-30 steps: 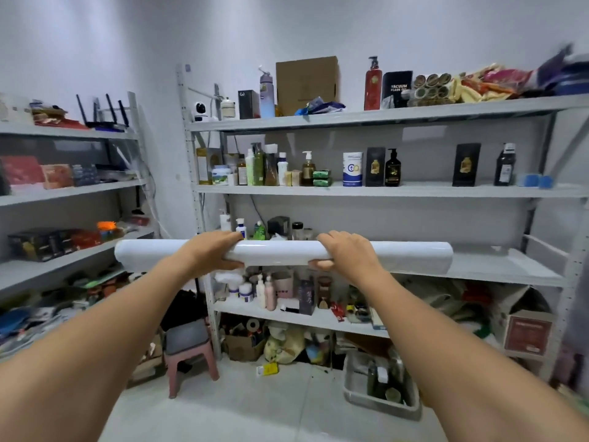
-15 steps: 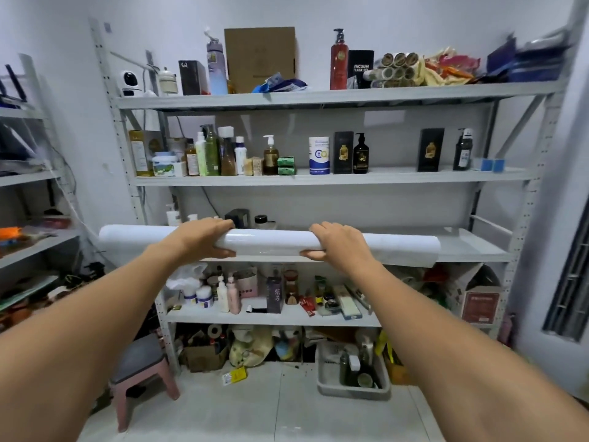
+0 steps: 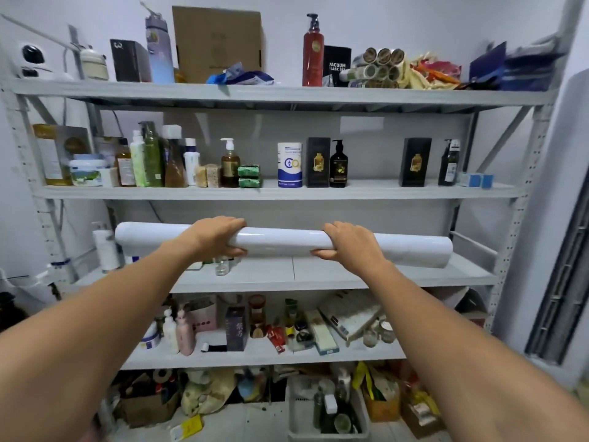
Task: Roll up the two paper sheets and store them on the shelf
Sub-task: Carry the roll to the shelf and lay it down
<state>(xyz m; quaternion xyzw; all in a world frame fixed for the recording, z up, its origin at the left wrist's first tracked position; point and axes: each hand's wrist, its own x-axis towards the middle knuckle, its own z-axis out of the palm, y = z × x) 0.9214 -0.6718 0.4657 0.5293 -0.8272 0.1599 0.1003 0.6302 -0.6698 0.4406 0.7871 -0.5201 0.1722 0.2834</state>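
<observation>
A long white paper roll (image 3: 280,242) lies level in the air in front of the grey metal shelf unit, just above its third shelf board (image 3: 334,275). My left hand (image 3: 216,236) grips the roll left of its middle, fingers over the top and thumb underneath. My right hand (image 3: 350,242) grips it right of the middle the same way. The roll's right end (image 3: 443,252) reaches over the bare right part of that board. I cannot tell whether the roll holds one sheet or two.
Small bottles and a glass jar (image 3: 221,266) stand on the left of the third shelf. Bottles and boxes (image 3: 288,164) line the shelf above. Clutter fills the lower shelf, and a white crate (image 3: 328,409) sits on the floor. The right upright (image 3: 522,199) stands near the roll's end.
I have come closer to the shelf unit and turned to face it. The roll, held in both hands as before, now hangs over the third shelf board.
</observation>
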